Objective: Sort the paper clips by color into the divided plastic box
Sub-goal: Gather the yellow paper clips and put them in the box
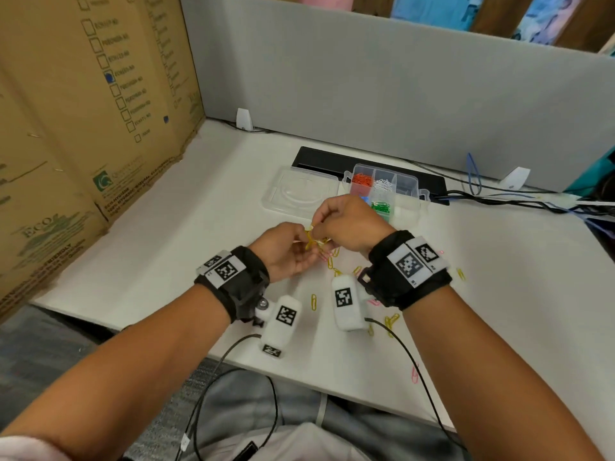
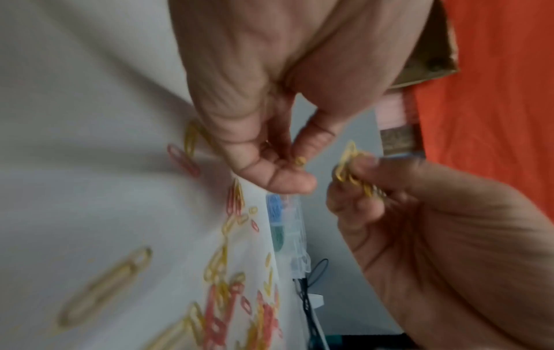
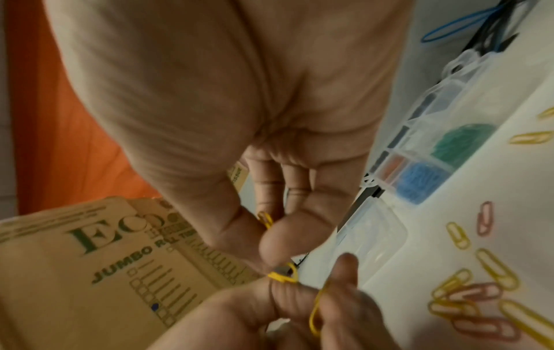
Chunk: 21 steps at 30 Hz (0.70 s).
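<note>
Both hands meet above the white bench (image 1: 159, 247), just short of the box. The left hand (image 1: 287, 251) has its fingers curled round a small bunch of yellow wire paper clips (image 2: 353, 170), gathered between thumb and fingers. The right hand (image 1: 349, 224) pinches one more yellow clip (image 3: 283, 275) between thumb and forefinger, right against the left hand's bunch; it looks as though this clip is being added to the bunch or worked loose from it, and the blur does not let me say which.

The clear divided plastic box (image 1: 412, 183) sits open just beyond the hands, its clear lid (image 1: 299, 194) lying flat to its left. Orange-red, white, blue and green clips already fill separate compartments. I see no yellow or pink ones inside.

So the step in hand appears to be collecting the yellows. Loose yellow and pink paper clips (image 1: 313, 301) lie scattered on the bench under and around the wrists, some overlapping each other.

Next, I judge, the bunch needs carrying to a free compartment and dropping there without spilling into the neighbouring green or white sections. Clips hooked together may drag a pink one along, so tangled ones want separating first.
</note>
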Each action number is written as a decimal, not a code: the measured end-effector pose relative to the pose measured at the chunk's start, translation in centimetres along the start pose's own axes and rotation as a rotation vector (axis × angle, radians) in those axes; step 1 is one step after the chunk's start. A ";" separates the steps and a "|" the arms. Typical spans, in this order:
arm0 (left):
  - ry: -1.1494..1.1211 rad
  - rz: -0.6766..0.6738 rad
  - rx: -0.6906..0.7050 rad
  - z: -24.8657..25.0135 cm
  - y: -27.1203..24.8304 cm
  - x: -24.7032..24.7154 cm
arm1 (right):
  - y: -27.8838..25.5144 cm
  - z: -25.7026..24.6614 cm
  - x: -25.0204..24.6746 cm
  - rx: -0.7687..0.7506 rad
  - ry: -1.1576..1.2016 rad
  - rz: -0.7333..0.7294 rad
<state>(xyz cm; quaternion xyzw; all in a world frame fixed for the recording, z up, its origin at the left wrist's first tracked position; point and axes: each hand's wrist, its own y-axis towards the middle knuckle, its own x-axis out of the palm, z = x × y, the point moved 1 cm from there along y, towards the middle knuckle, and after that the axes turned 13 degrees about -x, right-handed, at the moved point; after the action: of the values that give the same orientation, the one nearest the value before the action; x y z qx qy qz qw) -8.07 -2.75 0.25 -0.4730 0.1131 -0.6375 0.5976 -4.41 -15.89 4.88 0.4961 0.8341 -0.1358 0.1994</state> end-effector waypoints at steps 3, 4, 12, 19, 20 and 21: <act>-0.164 -0.060 -0.054 0.1 0.8 0.6 | 0.5 -0.4 0.6 0.010 -0.019 -0.001; -0.181 -0.053 -0.058 0.2 1.2 0.6 | 0.6 -0.2 0.4 0.009 -0.030 0.043; 0.490 0.297 0.117 2.7 1.9 -2.4 | 1.2 4.1 -2.4 0.177 -0.697 -0.189; 1.311 0.315 0.293 4.0 3.4 0.4 | 3.2 5.4 -1.8 0.088 -0.712 -0.207; 1.385 0.353 0.302 4.1 3.8 0.7 | 3.4 5.3 -1.8 0.065 -0.725 -0.220; 1.464 0.383 0.316 4.3 4.1 1.1 | 3.5 5.3 -1.8 0.052 -0.742 -0.238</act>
<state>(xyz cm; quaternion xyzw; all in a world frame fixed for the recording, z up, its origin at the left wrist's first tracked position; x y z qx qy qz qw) -2.04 -2.97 0.05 0.1878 0.4669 -0.6820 0.5307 0.50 -17.85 0.90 0.3178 0.7534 -0.3492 0.4577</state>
